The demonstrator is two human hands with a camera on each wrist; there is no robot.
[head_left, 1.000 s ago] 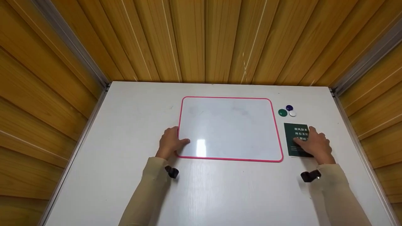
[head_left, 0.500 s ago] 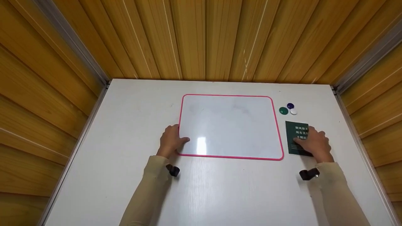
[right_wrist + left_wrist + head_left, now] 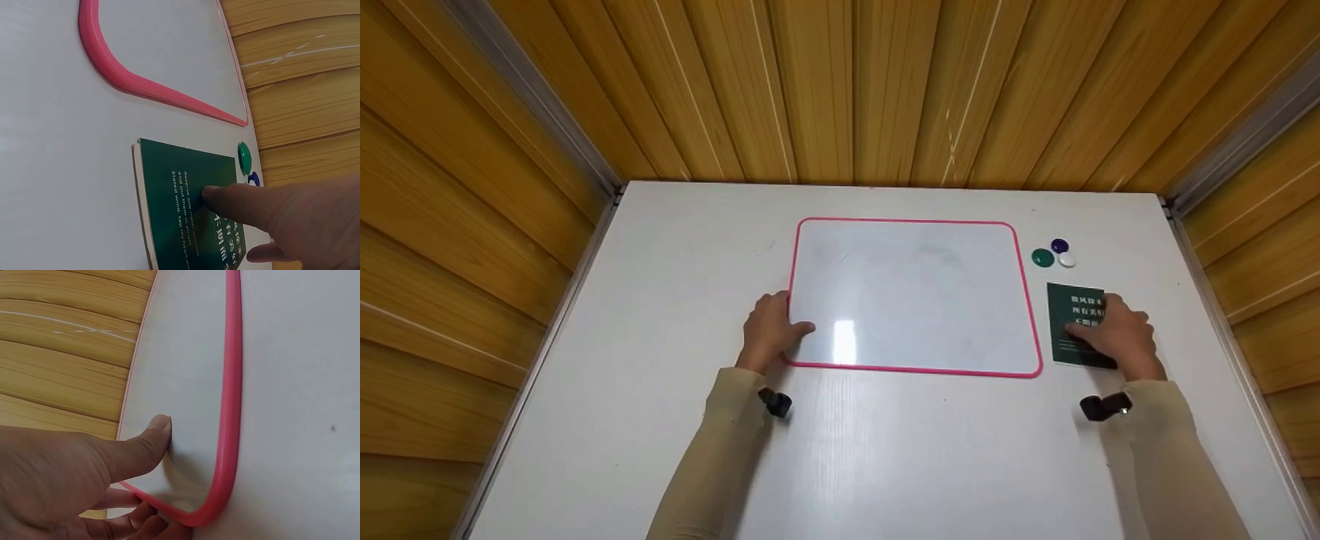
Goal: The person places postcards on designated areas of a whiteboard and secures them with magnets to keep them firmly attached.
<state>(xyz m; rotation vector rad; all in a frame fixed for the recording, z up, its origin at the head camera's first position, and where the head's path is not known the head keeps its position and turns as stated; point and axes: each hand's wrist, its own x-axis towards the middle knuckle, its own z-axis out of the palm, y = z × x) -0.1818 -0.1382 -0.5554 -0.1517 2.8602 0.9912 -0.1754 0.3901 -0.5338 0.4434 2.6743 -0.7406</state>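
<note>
Table (image 3: 945,450), white, fills the near foreground. Two tan sleeves come in from the bottom edge: left sleeve (image 3: 706,450), right sleeve (image 3: 1170,442). Small black camera on each wrist: left one (image 3: 778,403), right one (image 3: 1102,407).

Left hand (image 3: 769,330): grips the whiteboard (image 3: 915,296) at its left side, just above the near-left corner. Thumb lies over the white face, fingers curled at the pink rim (image 3: 915,369). Left wrist view shows the thumb apart from the fingers, board edge between them. Can't tell how far the fingers reach underneath.

Right hand (image 3: 1121,336): clamped on the dark green booklet (image 3: 1067,307). Thumb on the cover, rest of the hand at the right edge; fingertips mostly hidden. Cover has white Chinese text plus small English lines, readable in part in the right wrist view.

Board sits mid-table, long side across, bright reflection (image 3: 844,341) on its lower left. Booklet just right of it, apart from the rim.

Beyond the booklet, right of the board's far corner: green disc (image 3: 1042,257), white disc (image 3: 1066,259), dark purple disc (image 3: 1060,245), tightly clustered. Contact between them unclear.

Behind the table: yellow-brown wood-look wall (image 3: 877,90).
</note>
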